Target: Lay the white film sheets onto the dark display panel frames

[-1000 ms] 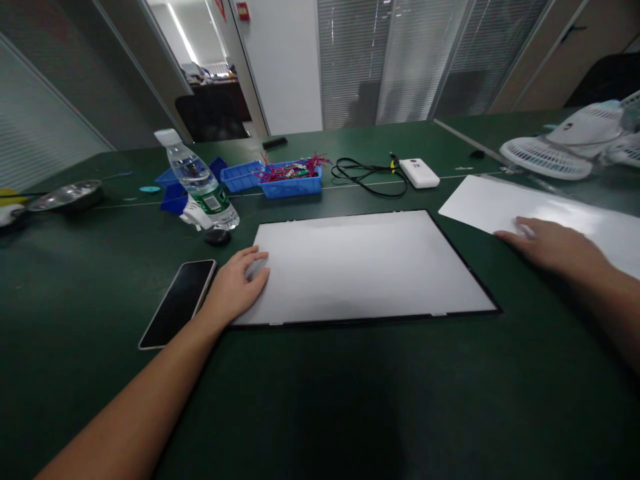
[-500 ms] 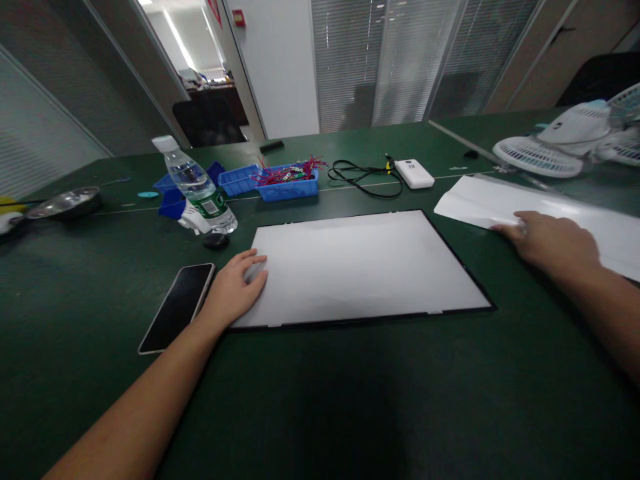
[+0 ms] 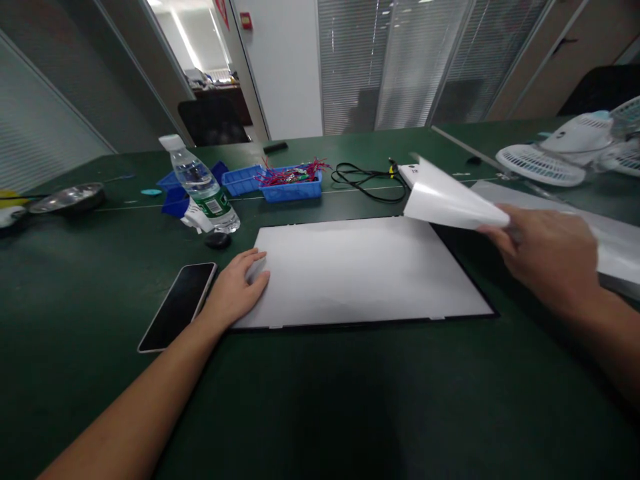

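Observation:
A flat white panel with a thin black frame (image 3: 360, 273) lies on the green table. My left hand (image 3: 237, 283) rests on its left edge, fingers apart and lying over the white surface. On the right, my right hand (image 3: 550, 253) pinches a glossy white sheet (image 3: 450, 197) between thumb and fingers. The sheet's near end is raised and curled, overlapping the panel's far right corner and partly covering a white power bank (image 3: 407, 172). Behind my right hand, more glossy white sheet material (image 3: 620, 247) lies on the table.
A phone (image 3: 177, 307) lies left of my left hand. Behind it stand a tilted water bottle (image 3: 203, 187) and a black mouse (image 3: 218, 240). Blue bins (image 3: 293, 192) with red wires, a black cable (image 3: 355, 177) and a white fan (image 3: 545, 160) are further back.
My right hand has lifted the near end of the white sheet, which now curls up over the panel's far right corner. My left hand stays on the panel's left edge.

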A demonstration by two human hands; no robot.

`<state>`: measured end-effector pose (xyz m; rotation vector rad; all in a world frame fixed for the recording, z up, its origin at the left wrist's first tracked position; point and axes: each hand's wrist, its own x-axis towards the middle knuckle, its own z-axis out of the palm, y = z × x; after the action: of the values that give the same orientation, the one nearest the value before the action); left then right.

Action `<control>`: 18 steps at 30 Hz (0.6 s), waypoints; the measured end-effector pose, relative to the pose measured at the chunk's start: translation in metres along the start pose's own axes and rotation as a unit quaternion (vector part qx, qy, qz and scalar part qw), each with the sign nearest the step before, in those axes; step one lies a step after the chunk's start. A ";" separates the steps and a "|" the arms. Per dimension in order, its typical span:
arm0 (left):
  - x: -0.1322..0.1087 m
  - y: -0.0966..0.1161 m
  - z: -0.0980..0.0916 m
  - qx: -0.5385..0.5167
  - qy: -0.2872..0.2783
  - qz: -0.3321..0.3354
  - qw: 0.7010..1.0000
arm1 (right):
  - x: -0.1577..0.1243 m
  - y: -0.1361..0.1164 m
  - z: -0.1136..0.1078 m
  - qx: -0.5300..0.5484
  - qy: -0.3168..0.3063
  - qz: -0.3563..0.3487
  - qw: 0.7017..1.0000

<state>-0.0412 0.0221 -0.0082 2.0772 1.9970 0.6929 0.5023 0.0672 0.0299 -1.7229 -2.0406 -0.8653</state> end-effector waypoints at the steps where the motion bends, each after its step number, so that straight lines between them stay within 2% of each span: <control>1: 0.000 0.000 0.000 -0.006 0.002 0.003 1.000 | -0.001 -0.010 -0.005 0.018 0.002 -0.037 0.999; 4: 0.000 -0.003 0.002 -0.018 -0.003 0.018 1.000 | -0.006 -0.041 -0.016 0.079 -0.012 -0.149 0.986; 6: 0.001 -0.005 0.004 -0.009 -0.017 0.024 1.000 | -0.012 -0.060 -0.022 0.123 -0.023 -0.198 0.972; 12: 0.001 -0.009 0.006 0.017 -0.035 0.022 0.999 | -0.033 -0.100 -0.022 0.216 -0.108 -0.254 0.937; 15: 0.001 -0.009 0.006 0.017 -0.032 0.025 0.999 | -0.038 -0.107 -0.020 0.238 -0.130 -0.278 0.922; 18: 0.001 -0.008 0.005 0.018 -0.035 0.022 0.999 | -0.037 -0.103 -0.018 0.266 -0.136 -0.280 0.912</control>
<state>-0.0463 0.0245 -0.0163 2.1400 1.9453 0.5870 0.4080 0.0187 -0.0035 -1.0122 -2.6929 -0.1484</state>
